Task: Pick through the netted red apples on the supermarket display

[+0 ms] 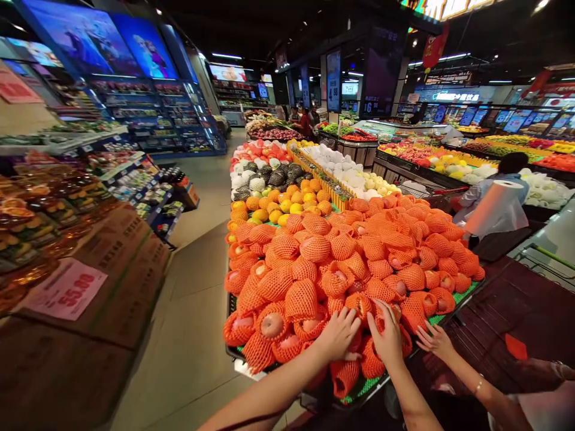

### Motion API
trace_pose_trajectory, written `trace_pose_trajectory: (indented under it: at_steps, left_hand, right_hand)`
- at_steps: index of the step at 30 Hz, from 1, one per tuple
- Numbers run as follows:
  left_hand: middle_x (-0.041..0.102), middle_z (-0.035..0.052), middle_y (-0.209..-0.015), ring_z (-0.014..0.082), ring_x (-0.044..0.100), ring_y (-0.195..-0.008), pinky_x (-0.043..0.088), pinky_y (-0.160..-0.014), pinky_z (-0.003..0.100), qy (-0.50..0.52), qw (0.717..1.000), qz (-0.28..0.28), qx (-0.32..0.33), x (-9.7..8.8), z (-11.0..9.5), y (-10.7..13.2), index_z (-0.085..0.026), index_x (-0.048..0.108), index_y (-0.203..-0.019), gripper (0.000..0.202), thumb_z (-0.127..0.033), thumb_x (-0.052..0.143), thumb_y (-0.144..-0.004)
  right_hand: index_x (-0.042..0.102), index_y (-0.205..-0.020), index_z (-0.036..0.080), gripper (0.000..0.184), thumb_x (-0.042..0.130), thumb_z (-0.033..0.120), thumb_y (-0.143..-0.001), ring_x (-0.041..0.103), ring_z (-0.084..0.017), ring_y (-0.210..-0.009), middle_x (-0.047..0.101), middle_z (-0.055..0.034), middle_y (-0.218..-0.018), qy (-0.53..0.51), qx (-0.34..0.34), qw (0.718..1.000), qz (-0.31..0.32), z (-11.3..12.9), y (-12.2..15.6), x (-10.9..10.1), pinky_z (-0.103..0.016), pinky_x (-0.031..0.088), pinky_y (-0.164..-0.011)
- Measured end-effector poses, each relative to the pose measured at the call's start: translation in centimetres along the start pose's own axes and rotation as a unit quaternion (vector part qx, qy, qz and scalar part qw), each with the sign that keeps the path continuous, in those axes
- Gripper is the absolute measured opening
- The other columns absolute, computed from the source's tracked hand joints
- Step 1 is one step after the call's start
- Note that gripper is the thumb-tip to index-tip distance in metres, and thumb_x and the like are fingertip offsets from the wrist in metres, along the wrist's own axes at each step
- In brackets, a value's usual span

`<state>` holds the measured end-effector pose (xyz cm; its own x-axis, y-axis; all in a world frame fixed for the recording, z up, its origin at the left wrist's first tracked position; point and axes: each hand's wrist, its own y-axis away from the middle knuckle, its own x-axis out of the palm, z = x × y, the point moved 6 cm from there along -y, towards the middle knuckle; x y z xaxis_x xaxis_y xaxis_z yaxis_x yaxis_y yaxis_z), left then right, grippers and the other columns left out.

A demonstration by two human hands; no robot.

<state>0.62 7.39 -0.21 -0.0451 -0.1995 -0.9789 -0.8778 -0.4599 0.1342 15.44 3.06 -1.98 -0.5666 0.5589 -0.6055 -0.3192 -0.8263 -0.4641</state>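
A large heap of round pinkish fruit in orange foam nets [314, 248] fills the near end of the display. My left hand [340, 335] lies on the heap's front, palm down, fingers apart and bent over netted fruit. Just to its right, my right hand [387, 335] touches the same pile, thumb and fingers spread. A netted fruit with its top uncovered [358, 304] sits just beyond and between both hands. Below my left hand, another netted fruit [345, 378] rests at the green-lined edge. What lies under my palms is hidden.
Another person's hand [435, 342] reaches to the display's right edge. Oranges and yellow fruit [287, 203] lie behind the heap. Stacked cartons [112, 269] line the aisle [188, 299] at left. A plastic bag roll [496, 206] stands right, near a person.
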Motion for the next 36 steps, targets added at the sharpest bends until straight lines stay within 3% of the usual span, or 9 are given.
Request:
trace_pose_trajectory:
  at_steps: [3,6,10,13,19,23,26,30,36]
  left_hand:
    - [0.050,0.0257,-0.150,0.0420,0.049,-0.137,0.042,-0.117,0.055,0.008,0.999,-0.032,0.012,-0.7,0.2,0.7,-0.005,0.054,-0.140,0.100,-0.075,0.078,-0.072]
    - [0.042,0.0273,-0.157,0.0408,0.045,-0.143,0.039,-0.119,0.058,0.019,0.997,-0.075,-0.010,-1.4,0.6,3.4,-0.007,0.050,-0.145,0.082,-0.064,0.067,-0.089]
    - [0.033,0.0194,-0.164,0.0318,0.038,-0.149,0.040,-0.120,0.055,0.078,0.977,-0.190,-0.059,-2.2,2.4,10.1,-0.021,0.041,-0.154,0.054,-0.034,0.049,-0.103]
    - [0.033,0.0190,-0.162,0.0323,0.034,-0.150,0.040,-0.120,0.055,0.046,0.944,-0.292,-0.144,-2.2,5.0,17.2,-0.023,0.042,-0.152,0.050,-0.033,0.047,-0.104]
    - [0.043,0.0218,-0.149,0.0378,0.049,-0.131,0.049,-0.102,0.056,-0.092,0.859,-0.373,-0.338,2.3,8.0,32.9,-0.019,0.050,-0.142,0.046,-0.041,0.047,-0.102]
    - [0.049,0.0275,-0.138,0.0340,0.059,-0.103,0.050,-0.093,0.059,-0.151,0.795,-0.373,-0.455,6.9,7.3,39.1,-0.012,0.062,-0.127,0.047,-0.047,0.043,-0.101]
    - [0.048,0.0284,-0.139,0.0386,0.056,-0.117,0.047,-0.101,0.062,-0.100,0.770,-0.374,-0.506,8.7,6.0,39.5,-0.010,0.064,-0.125,0.054,-0.051,0.038,-0.102]
    - [0.043,0.0242,-0.149,0.0380,0.048,-0.132,0.043,-0.110,0.061,-0.007,0.785,-0.383,-0.487,8.0,5.0,35.8,-0.013,0.061,-0.134,0.053,-0.050,0.041,-0.102]
    - [0.047,0.0161,-0.150,0.0316,0.044,-0.139,0.043,-0.118,0.053,0.115,0.845,-0.317,-0.414,5.0,8.7,27.2,-0.018,0.054,-0.142,0.047,-0.042,0.047,-0.102]
  right_hand:
    - [0.055,-0.137,0.012,0.075,0.020,0.072,-0.108,0.050,-0.027,-0.127,0.048,-0.0141,-0.137,0.019,0.051,0.998,0.018,-0.1,-0.6,1.8,-0.044,0.051,-0.106]
    - [0.055,-0.140,0.009,0.073,0.038,0.070,-0.104,0.056,-0.034,-0.115,0.053,-0.0165,-0.130,0.069,0.104,0.990,0.062,0.2,-1.3,3.5,-0.048,0.053,-0.096]
    - [0.058,-0.135,0.010,0.074,0.085,0.059,-0.086,0.059,-0.037,-0.104,0.058,-0.0166,-0.117,0.138,0.149,0.972,0.119,0.5,-2.9,4.0,-0.041,0.052,-0.089]
    - [0.063,-0.122,0.012,0.062,0.091,0.051,-0.084,0.062,-0.031,-0.096,0.061,-0.0103,-0.102,0.144,0.175,0.962,0.153,-0.4,-4.9,2.9,-0.031,0.050,-0.085]
    - [0.049,-0.146,0.004,0.073,0.069,0.057,-0.100,0.058,-0.029,-0.112,0.055,-0.0187,-0.125,0.136,0.203,0.962,0.122,-3.0,-9.0,-1.6,-0.027,0.050,-0.087]
    - [0.056,-0.138,0.008,0.063,0.079,0.048,-0.095,0.060,-0.025,-0.106,0.058,-0.0124,-0.118,0.121,0.120,0.966,0.193,-1.7,-8.8,0.5,-0.023,0.049,-0.085]
    - [0.057,-0.141,0.011,0.062,0.083,0.041,-0.092,0.059,-0.026,-0.107,0.055,-0.0116,-0.121,0.139,0.064,0.959,0.239,-0.3,-7.0,3.2,-0.025,0.049,-0.089]
    - [0.045,-0.154,0.002,0.077,0.078,0.044,-0.098,0.053,-0.037,-0.117,0.046,-0.0209,-0.132,0.183,0.046,0.959,0.210,1.0,-5.8,3.8,-0.040,0.050,-0.098]
    - [0.047,-0.150,0.003,0.060,0.055,0.043,-0.106,0.035,-0.035,-0.137,0.032,-0.0206,-0.148,0.183,-0.050,0.978,0.088,8.5,-5.6,3.0,-0.048,0.035,-0.120]
